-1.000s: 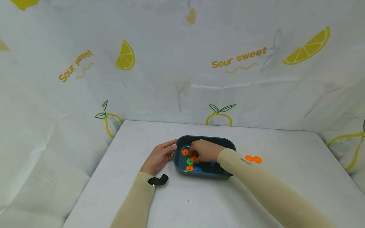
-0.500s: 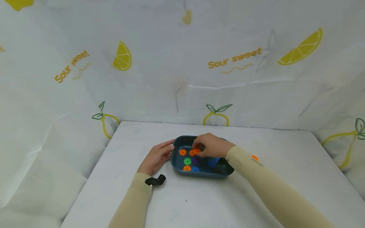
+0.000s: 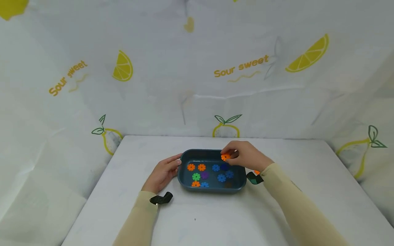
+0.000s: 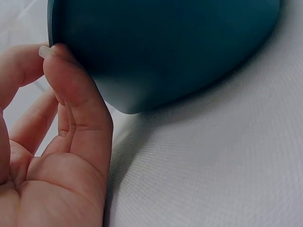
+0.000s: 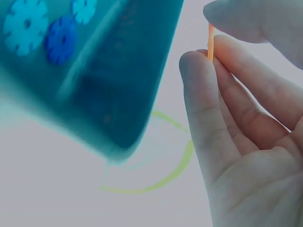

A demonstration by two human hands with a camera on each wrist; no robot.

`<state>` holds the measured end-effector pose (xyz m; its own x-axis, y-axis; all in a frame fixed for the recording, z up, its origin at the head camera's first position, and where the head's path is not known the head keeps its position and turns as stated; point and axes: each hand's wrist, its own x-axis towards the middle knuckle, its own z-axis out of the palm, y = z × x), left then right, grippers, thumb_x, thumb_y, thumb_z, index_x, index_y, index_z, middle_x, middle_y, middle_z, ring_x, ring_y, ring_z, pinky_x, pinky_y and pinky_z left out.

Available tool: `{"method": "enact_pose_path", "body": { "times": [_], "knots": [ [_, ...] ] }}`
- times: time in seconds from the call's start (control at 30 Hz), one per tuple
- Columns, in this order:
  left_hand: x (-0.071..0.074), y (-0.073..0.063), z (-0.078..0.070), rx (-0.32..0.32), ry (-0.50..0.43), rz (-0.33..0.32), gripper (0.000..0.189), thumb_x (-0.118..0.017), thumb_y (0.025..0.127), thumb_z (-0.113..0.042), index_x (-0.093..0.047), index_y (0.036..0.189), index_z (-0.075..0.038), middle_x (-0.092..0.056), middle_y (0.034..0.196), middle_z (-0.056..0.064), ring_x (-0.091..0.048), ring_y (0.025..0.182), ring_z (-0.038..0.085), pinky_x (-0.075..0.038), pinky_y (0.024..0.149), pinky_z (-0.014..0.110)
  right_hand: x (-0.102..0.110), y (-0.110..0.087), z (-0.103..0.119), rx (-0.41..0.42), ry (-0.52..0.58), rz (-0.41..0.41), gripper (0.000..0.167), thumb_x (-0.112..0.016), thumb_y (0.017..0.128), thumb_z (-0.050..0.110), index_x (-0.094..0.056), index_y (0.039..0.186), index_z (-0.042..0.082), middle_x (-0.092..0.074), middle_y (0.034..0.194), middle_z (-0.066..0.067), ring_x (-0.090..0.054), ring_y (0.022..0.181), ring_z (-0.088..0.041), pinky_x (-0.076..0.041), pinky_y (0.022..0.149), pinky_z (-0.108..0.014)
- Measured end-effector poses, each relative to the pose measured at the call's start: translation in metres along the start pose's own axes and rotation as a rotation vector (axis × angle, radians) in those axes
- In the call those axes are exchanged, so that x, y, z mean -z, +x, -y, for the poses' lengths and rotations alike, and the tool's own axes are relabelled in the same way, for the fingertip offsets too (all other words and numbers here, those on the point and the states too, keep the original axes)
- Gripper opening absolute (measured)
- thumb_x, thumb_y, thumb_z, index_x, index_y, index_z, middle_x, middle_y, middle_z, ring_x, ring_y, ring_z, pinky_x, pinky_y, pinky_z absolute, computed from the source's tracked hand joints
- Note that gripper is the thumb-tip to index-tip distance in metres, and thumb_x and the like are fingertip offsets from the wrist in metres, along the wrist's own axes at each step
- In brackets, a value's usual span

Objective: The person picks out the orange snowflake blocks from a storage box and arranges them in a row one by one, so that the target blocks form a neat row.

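Note:
My left hand (image 3: 161, 174) holds the left end of a dark blue tray (image 3: 212, 190). In the left wrist view its thumb and fingers pinch the tray's rim (image 4: 53, 23). Over the tray's far right corner, my right hand (image 3: 247, 155) pinches an orange notched disc (image 3: 225, 157). The right wrist view has this disc edge-on (image 5: 211, 42) between thumb and fingertips, beside the tray. Lying flat inside are several more discs: orange (image 3: 191, 167) ones, a green disc (image 3: 196, 176), a purple disc (image 3: 204, 175) and several blue discs (image 3: 221, 177).
Another orange disc (image 3: 257, 172) lies on the white table (image 3: 197, 232) to the right of the tray, partly hidden by the right wrist. Behind the table's far edge hangs a white lemon-print sheet (image 3: 160, 102). Black wrist devices (image 3: 161, 199) sit on both sleeves.
My right hand has moved right from the tray's middle to its far right corner, carrying the orange disc. More blue discs now show. My left hand stays at the rim; the head view shifted slightly.

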<state>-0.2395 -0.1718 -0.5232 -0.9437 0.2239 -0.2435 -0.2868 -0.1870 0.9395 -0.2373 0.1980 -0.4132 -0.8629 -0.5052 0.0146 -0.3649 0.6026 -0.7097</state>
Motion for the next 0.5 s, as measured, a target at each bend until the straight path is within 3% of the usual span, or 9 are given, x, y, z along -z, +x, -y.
{"method": "enact_pose_path", "body": {
  "times": [0.2,0.5],
  "knots": [
    [0.000,0.001,0.002,0.008,-0.001,0.004,0.050,-0.079,0.100,-0.026,-0.068,0.147,-0.016,-0.070,0.130,0.003,-0.059,0.093,0.012,-0.054,0.080,0.019,0.010,-0.026,-0.026,-0.043,0.021,-0.112,0.028,-0.080,0.096,0.014,-0.078,0.124,0.019,-0.076,0.123,0.001,-0.072,0.110,-0.018,-0.062,0.096,-0.034],
    [-0.001,0.001,0.001,0.009,0.004,-0.009,0.050,-0.076,0.103,-0.024,-0.065,0.151,-0.014,-0.070,0.127,0.001,-0.057,0.093,0.011,-0.053,0.080,0.020,0.024,-0.071,-0.065,-0.175,0.006,-0.239,0.027,-0.081,0.098,0.029,-0.078,0.125,0.025,-0.075,0.126,0.000,-0.073,0.111,-0.022,-0.060,0.090,-0.024]
  ]
}}
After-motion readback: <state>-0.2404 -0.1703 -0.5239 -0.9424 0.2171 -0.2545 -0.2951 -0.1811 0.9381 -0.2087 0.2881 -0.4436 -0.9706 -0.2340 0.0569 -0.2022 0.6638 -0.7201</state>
